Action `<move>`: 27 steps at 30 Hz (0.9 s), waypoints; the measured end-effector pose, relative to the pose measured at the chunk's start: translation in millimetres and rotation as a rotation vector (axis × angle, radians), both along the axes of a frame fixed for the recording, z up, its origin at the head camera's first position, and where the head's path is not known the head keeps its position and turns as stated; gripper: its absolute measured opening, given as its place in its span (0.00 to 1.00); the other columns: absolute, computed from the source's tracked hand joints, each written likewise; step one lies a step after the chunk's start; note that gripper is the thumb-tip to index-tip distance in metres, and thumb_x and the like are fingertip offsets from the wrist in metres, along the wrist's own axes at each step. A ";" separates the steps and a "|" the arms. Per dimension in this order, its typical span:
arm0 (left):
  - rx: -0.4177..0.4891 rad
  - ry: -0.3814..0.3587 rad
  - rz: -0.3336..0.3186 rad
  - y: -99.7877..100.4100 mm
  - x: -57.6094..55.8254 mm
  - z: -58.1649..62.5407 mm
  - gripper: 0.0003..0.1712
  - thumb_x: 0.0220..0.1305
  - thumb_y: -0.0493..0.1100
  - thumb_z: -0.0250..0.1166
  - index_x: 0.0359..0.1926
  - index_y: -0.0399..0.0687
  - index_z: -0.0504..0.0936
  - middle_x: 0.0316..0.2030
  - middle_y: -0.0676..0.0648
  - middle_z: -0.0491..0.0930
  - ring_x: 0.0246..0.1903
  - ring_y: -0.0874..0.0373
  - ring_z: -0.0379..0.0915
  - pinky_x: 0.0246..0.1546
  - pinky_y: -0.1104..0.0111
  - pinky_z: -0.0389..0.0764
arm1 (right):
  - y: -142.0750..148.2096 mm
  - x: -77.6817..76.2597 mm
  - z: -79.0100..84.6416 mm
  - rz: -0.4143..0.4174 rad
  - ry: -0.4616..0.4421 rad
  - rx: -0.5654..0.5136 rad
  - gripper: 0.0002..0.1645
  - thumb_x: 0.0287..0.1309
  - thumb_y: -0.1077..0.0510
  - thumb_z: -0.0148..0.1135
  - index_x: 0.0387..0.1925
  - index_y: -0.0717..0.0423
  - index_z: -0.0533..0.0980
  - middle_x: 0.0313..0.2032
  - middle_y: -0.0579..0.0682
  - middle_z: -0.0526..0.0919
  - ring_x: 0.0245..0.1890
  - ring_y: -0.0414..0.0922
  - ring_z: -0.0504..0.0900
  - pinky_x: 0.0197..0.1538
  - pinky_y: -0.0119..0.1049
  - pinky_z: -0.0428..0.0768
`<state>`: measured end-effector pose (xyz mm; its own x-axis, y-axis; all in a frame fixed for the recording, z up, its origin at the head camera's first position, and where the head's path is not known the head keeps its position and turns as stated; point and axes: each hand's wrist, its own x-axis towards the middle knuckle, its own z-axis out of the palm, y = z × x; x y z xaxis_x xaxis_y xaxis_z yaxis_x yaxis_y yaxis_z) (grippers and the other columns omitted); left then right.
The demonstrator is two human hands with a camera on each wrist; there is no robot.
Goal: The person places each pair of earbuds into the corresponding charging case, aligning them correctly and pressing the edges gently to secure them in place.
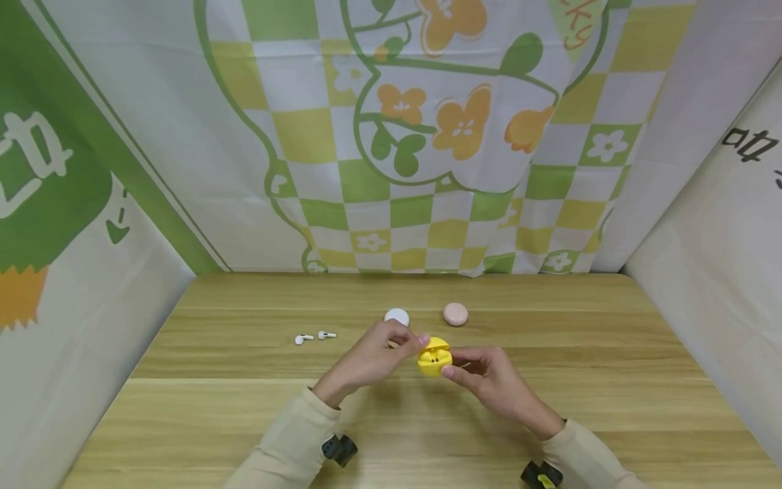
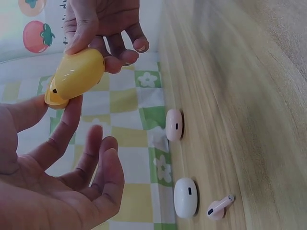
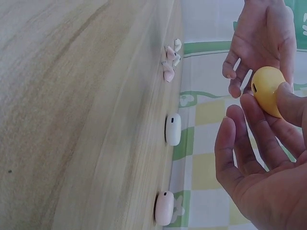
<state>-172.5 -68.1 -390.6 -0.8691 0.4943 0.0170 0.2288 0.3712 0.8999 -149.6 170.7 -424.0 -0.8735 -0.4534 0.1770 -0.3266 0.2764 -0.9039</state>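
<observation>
A yellow earbud case (image 1: 432, 369) is held up over the table with its lid (image 1: 438, 343) raised. Yellow earbuds (image 1: 435, 356) show inside it in the head view. My left hand (image 1: 373, 356) pinches the lid between thumb and forefinger, its other fingers loosely bent in the left wrist view. Thumb and fingers of my right hand (image 1: 497, 384) grip the case body from the right. In the right wrist view the rounded back of the case (image 3: 267, 91) faces the camera, hiding the earbuds.
Behind the hands lie a round white case (image 1: 397, 315), partly covered by the left hand, and a pink case (image 1: 455, 314). Several loose white and pinkish earbuds (image 3: 169, 72) lie on the wooden table (image 1: 244, 407). Printed cloth (image 1: 427, 231) hangs along the table's back edge.
</observation>
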 end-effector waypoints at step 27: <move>-0.033 0.241 0.055 6.8 13.6 -3.8 0.15 0.70 0.54 0.67 0.42 0.47 0.87 0.43 0.50 0.74 0.48 0.50 0.71 0.50 0.52 0.74 | 0.7 -0.6 0.5 -0.026 -0.038 -0.051 0.18 0.68 0.61 0.65 0.53 0.71 0.81 0.48 0.61 0.87 0.43 0.42 0.86 0.46 0.37 0.85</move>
<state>-158.9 -61.2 -394.4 -0.8678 0.4497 0.2113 0.4134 0.4176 0.8091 -150.2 171.4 -423.5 -0.8914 -0.4217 0.1662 -0.2855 0.2377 -0.9284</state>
